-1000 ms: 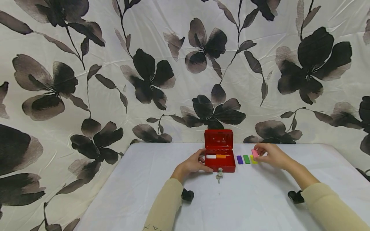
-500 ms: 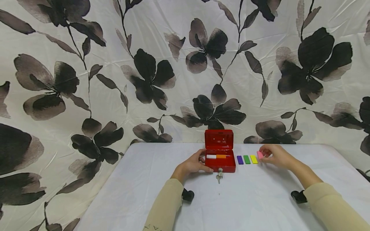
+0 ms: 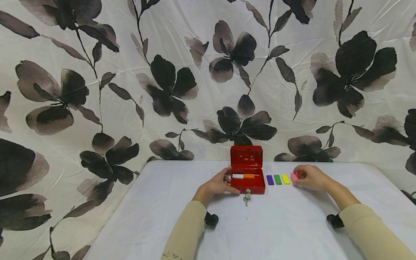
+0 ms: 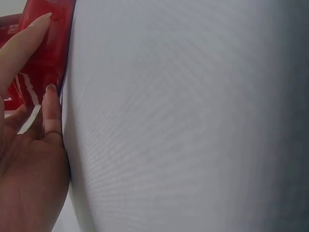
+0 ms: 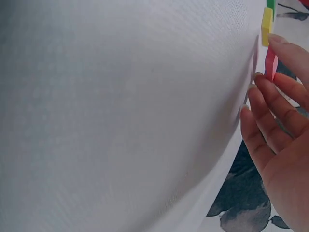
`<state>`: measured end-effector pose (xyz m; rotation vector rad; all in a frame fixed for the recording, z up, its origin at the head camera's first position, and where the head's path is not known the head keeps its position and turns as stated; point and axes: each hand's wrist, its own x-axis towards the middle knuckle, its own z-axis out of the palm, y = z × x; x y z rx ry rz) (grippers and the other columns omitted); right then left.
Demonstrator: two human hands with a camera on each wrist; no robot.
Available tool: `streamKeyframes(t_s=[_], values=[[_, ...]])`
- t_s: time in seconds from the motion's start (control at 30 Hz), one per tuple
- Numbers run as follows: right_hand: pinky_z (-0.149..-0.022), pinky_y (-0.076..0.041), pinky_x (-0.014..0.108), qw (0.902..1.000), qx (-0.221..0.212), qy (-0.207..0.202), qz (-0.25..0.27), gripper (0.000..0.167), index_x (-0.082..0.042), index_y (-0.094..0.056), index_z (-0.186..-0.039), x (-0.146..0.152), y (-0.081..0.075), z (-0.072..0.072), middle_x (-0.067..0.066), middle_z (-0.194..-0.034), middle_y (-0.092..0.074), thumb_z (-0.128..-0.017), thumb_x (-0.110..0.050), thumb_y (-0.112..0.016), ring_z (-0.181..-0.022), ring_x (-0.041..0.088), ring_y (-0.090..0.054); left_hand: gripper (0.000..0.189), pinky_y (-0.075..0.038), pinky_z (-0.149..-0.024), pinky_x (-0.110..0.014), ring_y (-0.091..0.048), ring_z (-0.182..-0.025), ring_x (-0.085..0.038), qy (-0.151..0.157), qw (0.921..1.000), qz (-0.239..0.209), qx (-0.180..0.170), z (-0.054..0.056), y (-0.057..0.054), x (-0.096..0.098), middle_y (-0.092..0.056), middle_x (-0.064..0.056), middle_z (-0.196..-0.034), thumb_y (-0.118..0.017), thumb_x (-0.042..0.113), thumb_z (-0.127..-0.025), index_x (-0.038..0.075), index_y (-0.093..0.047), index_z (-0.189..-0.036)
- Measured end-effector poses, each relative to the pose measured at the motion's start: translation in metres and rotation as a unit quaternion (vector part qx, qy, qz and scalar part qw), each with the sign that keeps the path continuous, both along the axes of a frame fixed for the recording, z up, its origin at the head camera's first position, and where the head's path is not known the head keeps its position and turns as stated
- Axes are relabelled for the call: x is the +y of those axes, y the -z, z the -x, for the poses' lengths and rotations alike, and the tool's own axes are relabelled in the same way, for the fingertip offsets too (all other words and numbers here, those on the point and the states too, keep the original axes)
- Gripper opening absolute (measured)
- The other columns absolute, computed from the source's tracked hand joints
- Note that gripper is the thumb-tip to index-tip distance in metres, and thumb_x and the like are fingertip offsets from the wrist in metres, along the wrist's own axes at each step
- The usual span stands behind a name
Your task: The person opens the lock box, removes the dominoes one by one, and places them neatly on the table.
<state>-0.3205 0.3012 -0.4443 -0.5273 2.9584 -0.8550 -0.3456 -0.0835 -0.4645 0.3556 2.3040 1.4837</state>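
Note:
A small red metal cash box [image 3: 258,190] stands with its lid raised, and a white block [image 3: 237,176] and an orange block [image 3: 248,176] lie inside. My left hand [image 3: 217,183] grips the box's left side, its thumb along the front; the left wrist view shows the thumb on the red wall [image 4: 48,53]. To the right of the box, my right hand [image 3: 310,177] pinches a pink block [image 3: 294,177] at the table between thumb and fingers. In the right wrist view, the pink block [image 5: 271,65] is beside the yellow block [image 5: 266,26].
A purple block [image 3: 270,180], a green block [image 3: 277,179] and a yellow block [image 3: 285,179] lie in a row right of the box. Keys [image 3: 246,199] hang from the box's front lock. Behind the white table [image 3: 260,231] hangs a floral cloth [image 3: 182,43].
My right hand has brought the pink block from over the yellow one to the right and down, to the row's right end. The left hand stays on the cash box.

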Motion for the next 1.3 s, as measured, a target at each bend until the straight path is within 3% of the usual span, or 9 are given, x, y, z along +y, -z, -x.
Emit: streamKeyframes(t_s=[0.37,1.3], values=[[-0.071,-0.047,0.034,0.9997,-0.012,-0.020,-0.004,0.034,0.001,-0.066,-0.109,0.0016,0.0041,0.0050,0.002,-0.086,-0.058,-0.084,-0.015,-0.083,-0.080,0.019,-0.052,0.094,-0.053,-0.099,-0.044,-0.051,-0.113,-0.026,-0.001,1.0000,-0.002,0.002,0.0000,0.0001,0.0003,-0.058,-0.004,-0.125,-0.092,0.018,-0.075,0.020,-0.040,-0.154],[-0.074,-0.044,0.036,0.9985,-0.048,-0.026,-0.001,0.034,0.002,-0.064,-0.113,0.0008,0.0006,0.0064,0.005,-0.089,-0.056,-0.088,-0.015,-0.078,-0.083,0.022,-0.051,0.095,-0.053,-0.098,-0.042,-0.051,-0.112,-0.025,-0.003,1.0000,0.005,0.008,-0.0016,-0.0011,-0.0004,-0.058,-0.004,-0.126,-0.093,0.018,-0.075,0.020,-0.040,-0.154]])
